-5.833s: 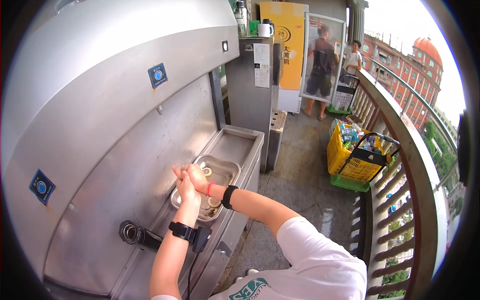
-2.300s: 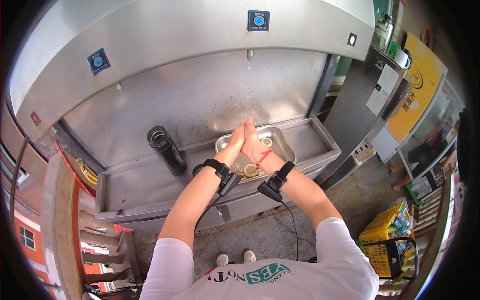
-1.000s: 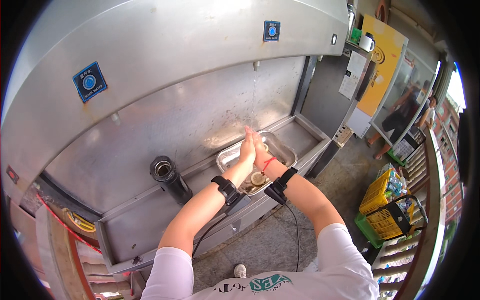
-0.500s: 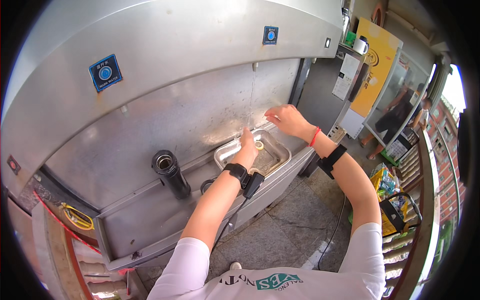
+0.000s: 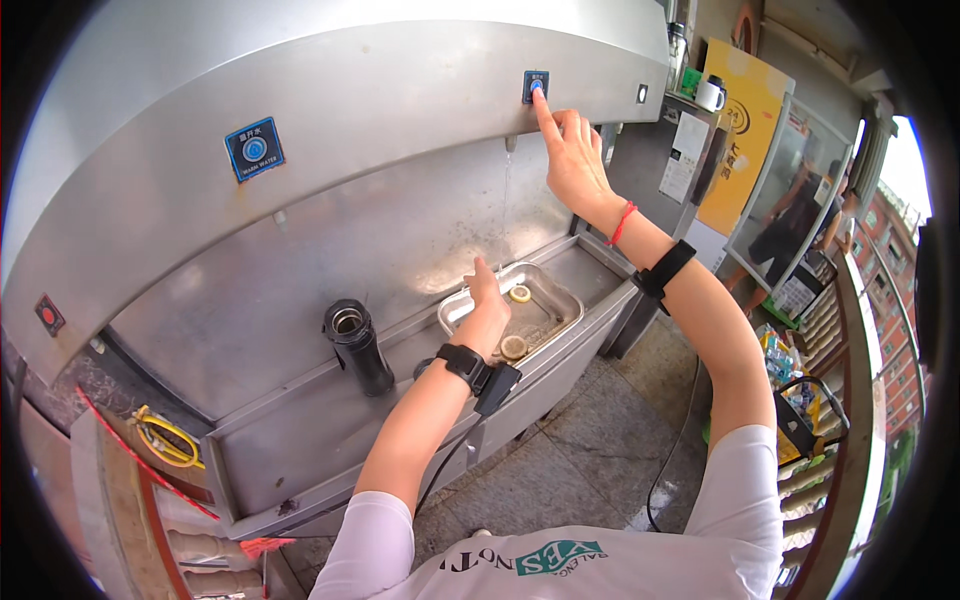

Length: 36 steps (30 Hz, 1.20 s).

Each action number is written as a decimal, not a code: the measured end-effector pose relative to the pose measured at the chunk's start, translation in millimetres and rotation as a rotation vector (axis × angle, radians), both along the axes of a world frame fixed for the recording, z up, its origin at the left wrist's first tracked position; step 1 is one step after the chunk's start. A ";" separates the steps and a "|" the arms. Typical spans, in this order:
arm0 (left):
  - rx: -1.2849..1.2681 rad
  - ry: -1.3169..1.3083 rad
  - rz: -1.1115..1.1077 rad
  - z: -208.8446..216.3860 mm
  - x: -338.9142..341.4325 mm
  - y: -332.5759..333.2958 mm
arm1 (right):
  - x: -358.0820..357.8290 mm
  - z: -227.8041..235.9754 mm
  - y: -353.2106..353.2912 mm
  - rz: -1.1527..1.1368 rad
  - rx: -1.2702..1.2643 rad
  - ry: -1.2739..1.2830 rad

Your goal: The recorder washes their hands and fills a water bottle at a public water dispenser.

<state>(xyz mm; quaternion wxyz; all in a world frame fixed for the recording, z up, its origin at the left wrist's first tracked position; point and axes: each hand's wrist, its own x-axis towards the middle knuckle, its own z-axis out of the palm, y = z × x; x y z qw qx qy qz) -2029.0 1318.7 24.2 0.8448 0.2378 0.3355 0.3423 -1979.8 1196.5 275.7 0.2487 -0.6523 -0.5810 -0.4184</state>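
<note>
Index finger on the dispenser button

The right hand (image 5: 572, 160), index extended and other fingers loosely curled, presses the small blue square button (image 5: 535, 86) far right on the steel hood; the left hand (image 5: 487, 310), fingers together, hovers over the shallow steel basin (image 5: 556, 290).

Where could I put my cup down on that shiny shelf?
Bare trough lies left of the black bottle, and between the bottle and the pan. The pan is crowded: left hand and two round lids sit there.
</note>
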 end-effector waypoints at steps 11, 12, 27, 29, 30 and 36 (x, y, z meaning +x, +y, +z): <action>0.163 0.064 -0.075 27.3 -70.3 -51.8 | 141.0 -67.6 -66.4 -0.356 -0.702 0.267; 0.165 0.109 -0.132 24.8 -71.7 -56.3 | 165.6 -73.6 -70.3 -0.501 -0.824 0.275; 0.192 0.092 0.070 67.0 5.3 -152.0 | 268.9 -6.7 -25.8 -0.129 0.092 0.292; 0.241 0.102 0.022 68.9 25.8 -155.6 | 272.7 0.3 -23.1 -0.122 0.050 0.253; 0.163 0.136 0.006 69.6 39.4 -159.1 | 279.7 -4.2 -20.0 -0.080 0.093 0.207; 0.151 0.112 0.137 43.4 122.2 -138.7 | 285.0 5.6 -27.0 0.058 0.120 0.079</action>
